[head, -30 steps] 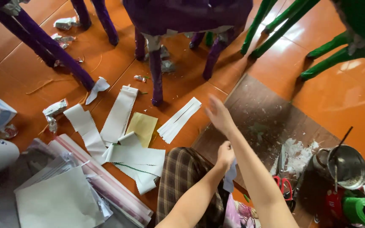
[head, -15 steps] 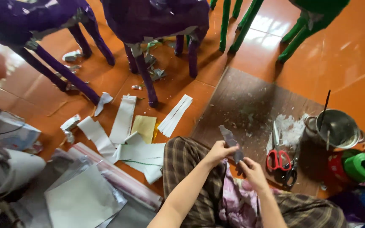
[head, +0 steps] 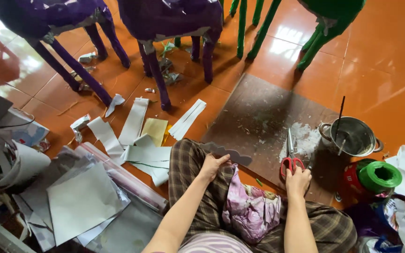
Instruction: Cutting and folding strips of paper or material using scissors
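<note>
Head view looks down on a seated person: the left hand (head: 210,165) pinches a grey scalloped paper strip (head: 228,153) by its near end, so the strip juts out over the brown mat (head: 258,117). The right hand (head: 298,180) closes on red-handled scissors (head: 290,159) lying on that mat, blades pointing away. Beyond the right hand, a metal pot (head: 352,137) holds a stick, with a green twine spool (head: 379,176) beside it. Farther off stand purple paper-covered animal figures (head: 165,23).

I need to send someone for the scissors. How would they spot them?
Find the dark brown board on the orange floor. At its near right edge, beside the steel pot, lie the red-handled scissors, under the right hand; nothing else there has red loops.
</note>
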